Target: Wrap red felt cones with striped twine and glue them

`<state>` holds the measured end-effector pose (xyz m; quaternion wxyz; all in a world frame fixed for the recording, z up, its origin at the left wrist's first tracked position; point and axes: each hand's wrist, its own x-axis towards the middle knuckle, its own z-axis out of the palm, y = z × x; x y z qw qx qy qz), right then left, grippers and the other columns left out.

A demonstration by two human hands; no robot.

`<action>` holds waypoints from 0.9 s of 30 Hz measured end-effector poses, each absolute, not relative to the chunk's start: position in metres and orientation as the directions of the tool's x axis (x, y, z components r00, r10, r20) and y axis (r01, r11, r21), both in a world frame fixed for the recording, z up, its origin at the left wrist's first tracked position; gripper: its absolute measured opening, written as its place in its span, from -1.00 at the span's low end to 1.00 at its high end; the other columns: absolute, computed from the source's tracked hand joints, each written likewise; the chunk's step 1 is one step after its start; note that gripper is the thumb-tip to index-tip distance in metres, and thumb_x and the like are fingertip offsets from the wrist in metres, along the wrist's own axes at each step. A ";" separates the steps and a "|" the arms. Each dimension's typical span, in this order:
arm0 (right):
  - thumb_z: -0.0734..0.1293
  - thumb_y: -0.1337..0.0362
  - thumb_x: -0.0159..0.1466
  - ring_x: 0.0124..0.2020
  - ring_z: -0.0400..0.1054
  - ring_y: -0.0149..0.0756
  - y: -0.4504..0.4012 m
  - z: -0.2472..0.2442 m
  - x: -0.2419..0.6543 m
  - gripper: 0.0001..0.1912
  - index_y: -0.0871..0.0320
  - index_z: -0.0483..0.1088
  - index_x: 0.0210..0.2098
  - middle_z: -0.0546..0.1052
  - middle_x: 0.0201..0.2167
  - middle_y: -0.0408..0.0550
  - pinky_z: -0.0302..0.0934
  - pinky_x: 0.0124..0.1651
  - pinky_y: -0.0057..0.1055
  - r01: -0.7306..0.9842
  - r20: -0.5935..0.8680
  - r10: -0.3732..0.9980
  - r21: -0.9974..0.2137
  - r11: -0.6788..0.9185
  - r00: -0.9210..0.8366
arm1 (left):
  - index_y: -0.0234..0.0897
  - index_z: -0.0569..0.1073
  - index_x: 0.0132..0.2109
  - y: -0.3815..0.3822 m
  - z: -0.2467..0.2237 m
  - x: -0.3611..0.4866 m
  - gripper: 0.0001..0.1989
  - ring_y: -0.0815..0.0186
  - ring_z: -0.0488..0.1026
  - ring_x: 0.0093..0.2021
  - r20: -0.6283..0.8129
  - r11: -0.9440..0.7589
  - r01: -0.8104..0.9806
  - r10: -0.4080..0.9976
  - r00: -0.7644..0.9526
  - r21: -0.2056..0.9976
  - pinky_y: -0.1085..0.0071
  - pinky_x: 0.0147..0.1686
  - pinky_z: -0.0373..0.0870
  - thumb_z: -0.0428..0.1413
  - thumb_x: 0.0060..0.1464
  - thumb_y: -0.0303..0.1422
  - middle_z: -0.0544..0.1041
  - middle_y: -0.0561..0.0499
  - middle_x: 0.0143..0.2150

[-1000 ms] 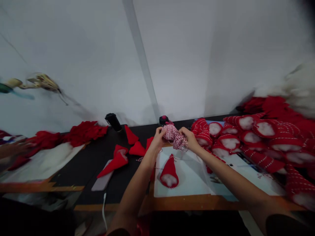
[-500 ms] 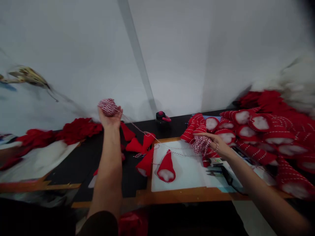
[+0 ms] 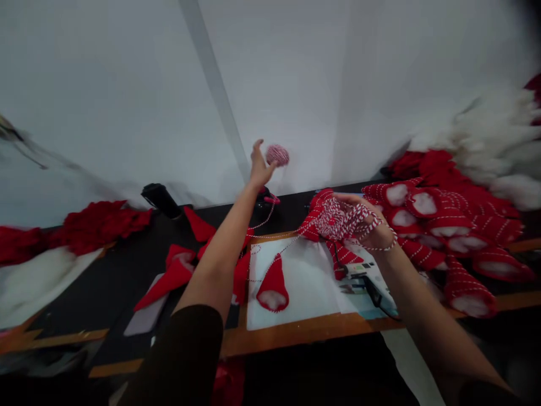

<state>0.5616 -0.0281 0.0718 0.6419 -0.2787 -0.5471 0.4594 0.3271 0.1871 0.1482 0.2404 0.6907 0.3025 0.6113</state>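
My left hand (image 3: 260, 163) is raised before the wall with thumb and fingers apart. Just right of its fingertips is a ball of red-and-white twine (image 3: 278, 155), off the table; whether it touches them I cannot tell. My right hand (image 3: 374, 228) holds a loose bundle of the same twine (image 3: 336, 217), loops hanging over the fingers and wrist. Beneath it lie red stuffed cones (image 3: 310, 223) with twine wound round them. A plain red cone with white filling (image 3: 273, 290) rests on the white sheet (image 3: 304, 296), strands of twine running above it.
Several twine-wrapped cones (image 3: 450, 220) are heaped at the right, white stuffing (image 3: 486, 135) behind. A glue gun (image 3: 366, 270) and its cable lie by my right forearm. At left are red fabric pieces (image 3: 101, 223), a black cup-like object (image 3: 160, 198) and a phone-like slab (image 3: 146, 310).
My left hand has swung right and opened; the twine ball that sat in its palm is now beyond its fingertips. The bundle in my right hand has spread into looser loops. The view has shifted.
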 end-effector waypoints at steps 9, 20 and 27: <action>0.35 -0.21 0.09 0.22 0.24 0.01 0.035 0.093 0.563 -0.35 -0.02 0.39 0.06 0.40 0.17 -0.01 0.18 0.22 -0.06 -0.037 0.535 0.834 -0.844 0.535 -0.135 | -0.31 0.47 -0.19 0.056 0.080 0.348 -0.50 0.42 0.33 -0.54 -0.038 0.022 0.033 0.795 0.606 0.999 0.50 -0.56 0.26 0.19 0.00 0.07 0.42 0.00 -0.45; 0.43 0.25 0.06 -0.15 0.47 -0.09 0.104 0.094 0.605 -0.70 0.15 0.58 -0.19 0.61 -0.18 0.02 0.34 -0.04 -0.15 0.286 0.296 0.828 -0.838 0.464 -0.477 | -0.27 0.41 -0.40 -0.007 0.078 0.203 -0.74 0.50 0.24 -0.56 0.278 -0.311 -0.488 0.950 -0.140 0.815 0.52 -0.53 0.30 0.29 -0.02 -0.21 0.38 0.09 -0.43; 0.39 0.08 0.13 -0.38 0.42 -0.35 0.131 0.096 0.606 -0.77 0.09 0.37 -0.46 0.53 -0.39 -0.11 0.36 -0.25 -0.34 -0.009 0.443 0.885 -0.895 0.447 -0.141 | -0.17 0.41 -0.37 -0.061 0.056 0.137 -0.82 0.41 0.42 -0.37 0.159 -0.369 -0.594 0.913 -0.376 0.715 0.49 -0.40 0.44 0.22 0.06 -0.22 0.51 0.11 -0.31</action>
